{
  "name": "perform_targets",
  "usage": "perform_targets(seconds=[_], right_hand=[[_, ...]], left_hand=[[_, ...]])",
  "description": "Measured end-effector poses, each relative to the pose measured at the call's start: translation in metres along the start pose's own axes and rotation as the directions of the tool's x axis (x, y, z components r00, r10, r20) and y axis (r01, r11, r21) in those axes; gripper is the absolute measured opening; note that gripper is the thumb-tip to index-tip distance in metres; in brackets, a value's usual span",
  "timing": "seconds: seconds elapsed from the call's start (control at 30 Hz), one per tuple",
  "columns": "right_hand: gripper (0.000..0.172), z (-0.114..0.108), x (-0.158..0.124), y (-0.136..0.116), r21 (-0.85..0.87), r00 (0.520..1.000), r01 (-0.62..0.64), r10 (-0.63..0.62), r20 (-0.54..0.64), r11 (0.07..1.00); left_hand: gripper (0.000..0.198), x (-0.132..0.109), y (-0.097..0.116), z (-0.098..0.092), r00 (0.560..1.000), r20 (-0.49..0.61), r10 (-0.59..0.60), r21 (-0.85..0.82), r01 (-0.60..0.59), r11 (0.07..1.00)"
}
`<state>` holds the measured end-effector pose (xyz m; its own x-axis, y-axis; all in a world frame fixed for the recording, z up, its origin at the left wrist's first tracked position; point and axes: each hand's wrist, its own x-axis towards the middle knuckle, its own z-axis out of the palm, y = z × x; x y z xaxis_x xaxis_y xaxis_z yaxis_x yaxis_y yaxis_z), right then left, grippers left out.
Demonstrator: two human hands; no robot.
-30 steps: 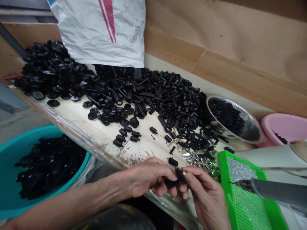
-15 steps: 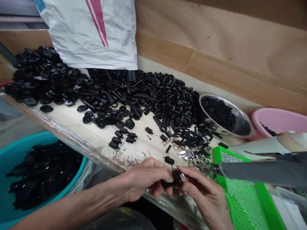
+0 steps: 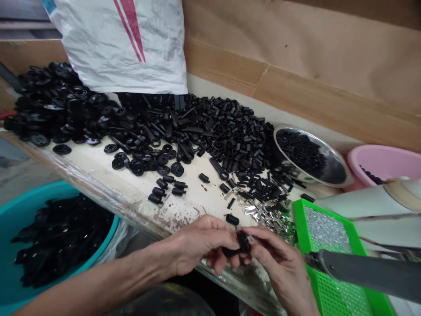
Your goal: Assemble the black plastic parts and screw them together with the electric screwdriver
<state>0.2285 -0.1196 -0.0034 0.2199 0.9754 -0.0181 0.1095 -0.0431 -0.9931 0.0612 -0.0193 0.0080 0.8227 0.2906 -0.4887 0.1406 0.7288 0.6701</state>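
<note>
Near the table's front edge, my left hand (image 3: 213,241) is closed around a black plastic part (image 3: 242,242) with a disc-shaped end and a short arm. A small silvery metal piece (image 3: 250,238) shows at the disc's right side, between the thumb and fingertips of my right hand (image 3: 281,261). Fingers partly hide both pieces. Just beyond my hands lies a black cylinder (image 3: 232,219) on the table. Behind my right hand spreads a heap of small metal clips (image 3: 268,215), with thin black rods (image 3: 255,188) behind them.
Heaps of black levers and sleeves (image 3: 235,131) cover the table's back. Several black cylinders (image 3: 159,192) lie front left. A steel bowl (image 3: 342,172), a pink basin (image 3: 388,156) and a green tray (image 3: 353,235) stand right, with a dark grey bar (image 3: 368,274) over the tray. A teal tub (image 3: 116,224) sits left.
The dark grey bar has swung down toward the front right, uncovering the small metal bits in the green tray. My hands stay on the black part, which has turned slightly.
</note>
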Motion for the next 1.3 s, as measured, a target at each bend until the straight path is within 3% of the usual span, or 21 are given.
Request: perform_targets(seconds=[0.2, 0.33, 0.5, 0.77, 0.9, 1.07, 1.2, 1.3], right_hand=[[0.034, -0.001, 0.002, -0.003, -0.157, 0.997, 0.069, -0.064, 0.036, 0.985], [0.032, -0.005, 0.005, -0.004, -0.301, 0.982, 0.186, -0.171, 0.075, 0.935], [0.027, -0.008, 0.007, -0.007, -0.362, 0.972, 0.233, -0.231, 0.05, 0.903], [0.027, -0.002, 0.003, -0.004, -0.251, 0.992, 0.121, -0.125, 0.0, 0.96], [0.022, 0.004, 0.003, -0.003, -0.12, 1.0, 0.021, -0.023, -0.014, 0.993], [0.02, 0.013, 0.003, -0.012, -0.032, 0.985, -0.116, 0.111, -0.135, 0.993], [0.021, 0.015, 0.001, -0.012, -0.042, 0.985, -0.13, 0.124, -0.116, 0.991], [0.018, 0.014, 0.001, -0.005, -0.042, 0.994, -0.094, 0.092, -0.055, 0.995]], left_hand=[[0.023, 0.004, 0.0, 0.0, 1.0, -0.012, 0.029, 0.015, -0.029, 0.999], [0.02, 0.0, 0.0, 0.001, 0.998, -0.034, 0.045, 0.044, -0.044, 0.998], [0.018, -0.003, 0.002, 0.004, 0.997, -0.033, 0.067, 0.044, -0.066, 0.997], [0.014, -0.003, 0.0, 0.001, 0.993, -0.036, 0.115, 0.155, -0.108, 0.982], [0.02, 0.001, -0.002, -0.001, 0.998, 0.026, 0.06, 0.039, -0.061, 0.997], [0.024, 0.003, -0.003, -0.008, 0.99, 0.131, 0.057, -0.106, -0.043, 0.993], [0.018, 0.002, -0.004, -0.01, 0.985, 0.162, 0.058, -0.146, -0.034, 0.989], [0.015, 0.003, -0.003, -0.008, 0.993, 0.116, 0.039, -0.149, -0.021, 0.989]])
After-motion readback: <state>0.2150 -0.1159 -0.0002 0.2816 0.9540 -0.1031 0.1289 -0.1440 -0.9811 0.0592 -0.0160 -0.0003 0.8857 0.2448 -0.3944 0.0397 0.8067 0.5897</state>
